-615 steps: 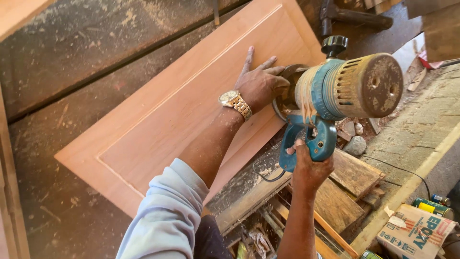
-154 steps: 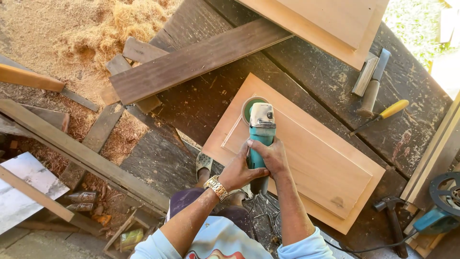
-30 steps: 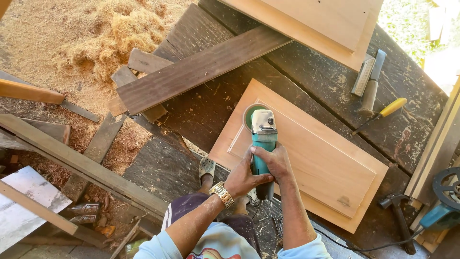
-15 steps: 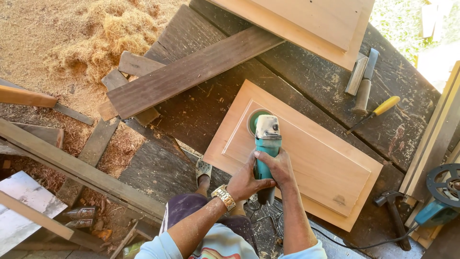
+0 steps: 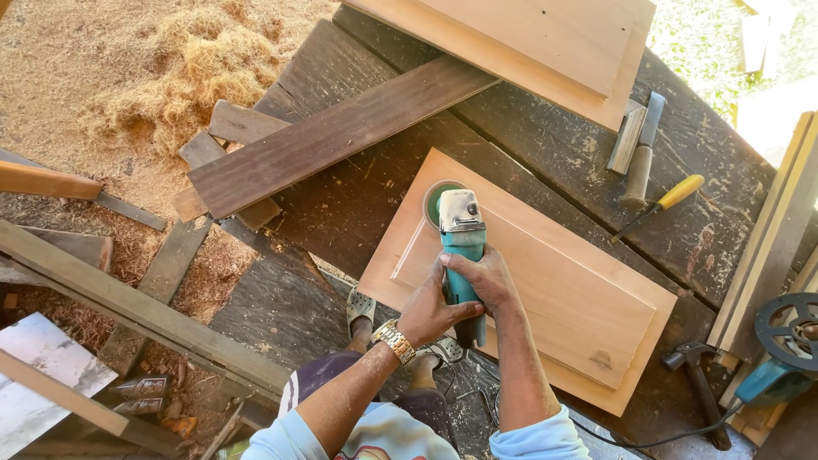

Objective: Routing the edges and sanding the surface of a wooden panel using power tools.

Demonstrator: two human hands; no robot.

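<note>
Both of my hands grip a teal angle grinder [image 5: 461,240] by its body. My left hand [image 5: 429,311], with a gold watch on the wrist, wraps the rear of the tool. My right hand [image 5: 482,277] clasps it from the right side. The grinder's round disc rests on the upper left corner of a light wooden raised-panel door [image 5: 554,298] that lies flat on a dark workbench [image 5: 358,196]. Its cable trails off toward the lower right.
A dark plank [image 5: 332,136] lies across the bench's left edge. Another panel door [image 5: 528,43] sits at the top. Chisels [image 5: 639,145], a yellow-handled screwdriver [image 5: 669,200], a hammer [image 5: 699,388] and a teal power tool [image 5: 780,349] lie at the right. Sawdust and scrap boards cover the ground at left.
The grinder has shifted slightly along the panel's upper left corner over the last second. Much earlier, I held a larger router against a panel's edge.
</note>
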